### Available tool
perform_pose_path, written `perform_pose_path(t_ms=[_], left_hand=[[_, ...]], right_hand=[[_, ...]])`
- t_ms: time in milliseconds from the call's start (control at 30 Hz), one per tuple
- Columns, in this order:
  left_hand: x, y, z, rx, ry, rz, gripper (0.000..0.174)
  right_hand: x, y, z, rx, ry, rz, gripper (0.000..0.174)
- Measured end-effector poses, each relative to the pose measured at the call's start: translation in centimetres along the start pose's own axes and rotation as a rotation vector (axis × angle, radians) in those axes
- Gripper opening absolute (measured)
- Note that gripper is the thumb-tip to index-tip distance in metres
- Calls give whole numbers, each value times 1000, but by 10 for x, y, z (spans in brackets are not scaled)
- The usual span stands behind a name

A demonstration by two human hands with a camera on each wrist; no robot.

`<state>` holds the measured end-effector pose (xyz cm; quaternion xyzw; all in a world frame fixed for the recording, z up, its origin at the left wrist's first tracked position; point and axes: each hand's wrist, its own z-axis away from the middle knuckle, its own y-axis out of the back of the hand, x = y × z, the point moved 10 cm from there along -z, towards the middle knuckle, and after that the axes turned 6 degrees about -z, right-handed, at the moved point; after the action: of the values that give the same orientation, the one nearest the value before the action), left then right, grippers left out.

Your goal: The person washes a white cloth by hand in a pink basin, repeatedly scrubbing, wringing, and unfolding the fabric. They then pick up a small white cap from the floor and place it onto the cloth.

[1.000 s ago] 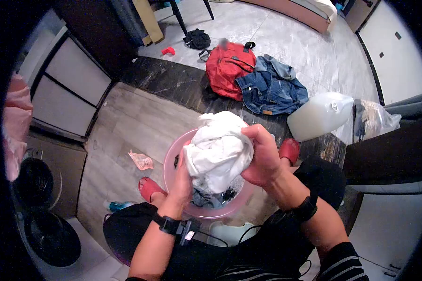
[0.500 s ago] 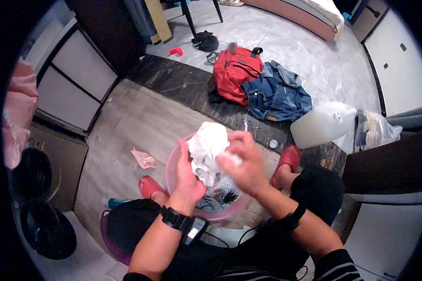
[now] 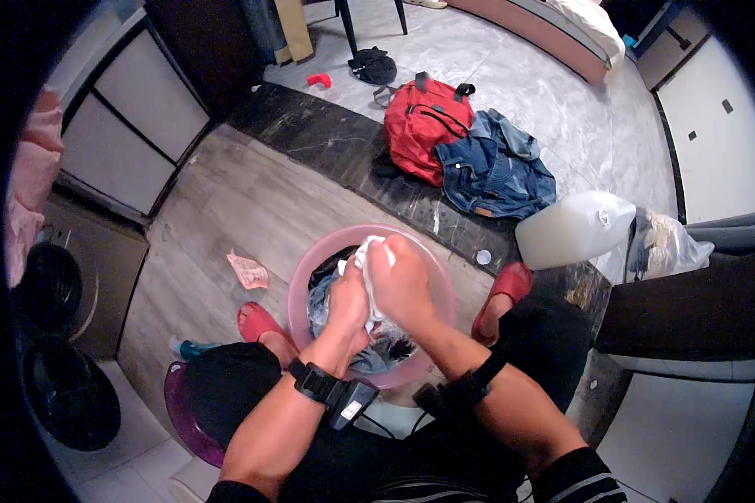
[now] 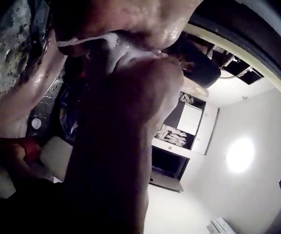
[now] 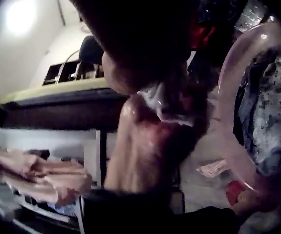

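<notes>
Over a pink basin [image 3: 439, 289], a white cloth [image 3: 373, 313] is bunched between my two hands. My left hand [image 3: 349, 302] grips it on the left, fingers curled. Right beside it, my right hand [image 3: 403, 283] holds the cloth too, its fingers wrapped around the top. In the left wrist view, wet white fabric [image 4: 123, 54] shows squeezed between the hands. Most of the cloth is hidden by the hands. Below them, blue-grey and dark clothes [image 3: 319, 303] lie in sudsy water in the basin.
Red slippers [image 3: 505, 292] on my feet flank the basin. Beyond it lie a red backpack [image 3: 428, 126], a denim garment [image 3: 497, 168] and a large whitish jug [image 3: 570, 230]. A pink wrapper [image 3: 247, 270] is on the floor at left, near a teal item [image 3: 195, 348].
The white cloth, first spread as a loose bundle, is now squeezed small between both hands. The right hand moved in to grip it, and both hands came lower and closer together over the basin.
</notes>
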<state>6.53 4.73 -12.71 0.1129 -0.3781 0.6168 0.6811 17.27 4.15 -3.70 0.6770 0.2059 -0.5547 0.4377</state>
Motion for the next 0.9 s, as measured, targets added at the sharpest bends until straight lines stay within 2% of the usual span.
perform_pose_path(t_ms=[100, 133, 167, 233, 267, 367, 400, 500, 533, 633, 667, 800, 833, 867, 900], left_hand=[[-1, -10, 9, -138, 31, -94, 43], [6, -9, 15, -95, 20, -87, 45], [9, -16, 15, -153, 35, 53, 46], [17, -24, 13, -262, 62, 343, 47], [25, -21, 15, -270, 38, 316, 47], [30, -18, 7, -329, -17, 364, 46], [24, -21, 15, -313, 5, 421, 44], [13, -9, 13, -68, -5, 169, 43], [18, -10, 14, -17, -53, 69, 45], [17, -3, 9, 80, -85, -190, 48], [19, -9, 12, 42, -138, -105, 50], [31, -37, 22, -283, -51, 240, 49], [36, -29, 19, -299, -12, 321, 46], [35, -24, 20, -307, 16, 323, 45], [33, -22, 20, -316, 44, 322, 44]], right_hand=[[61, -29, -5, -140, -677, -1043, 24], [50, -26, -12, -277, -525, -968, 20], [48, -11, -13, -181, -349, -746, 20], [-12, 21, 9, -4, -5, -292, 23], [-23, 11, 23, -117, 86, -309, 31], [-65, -3, 63, -159, 694, 157, 36], [-58, -6, 58, -127, 702, 106, 30], [-37, -6, 33, -128, 505, -97, 21], [-42, -5, 24, -136, 396, 99, 16], [9, 6, -10, -133, -109, -61, 19], [8, 10, -9, -137, -100, -117, 19], [-1, 18, 7, -164, -59, -339, 23], [-2, 14, 15, -183, -52, -397, 24], [-22, 5, 30, -221, 278, -174, 32], [-39, 0, 41, -204, 443, -58, 33]])
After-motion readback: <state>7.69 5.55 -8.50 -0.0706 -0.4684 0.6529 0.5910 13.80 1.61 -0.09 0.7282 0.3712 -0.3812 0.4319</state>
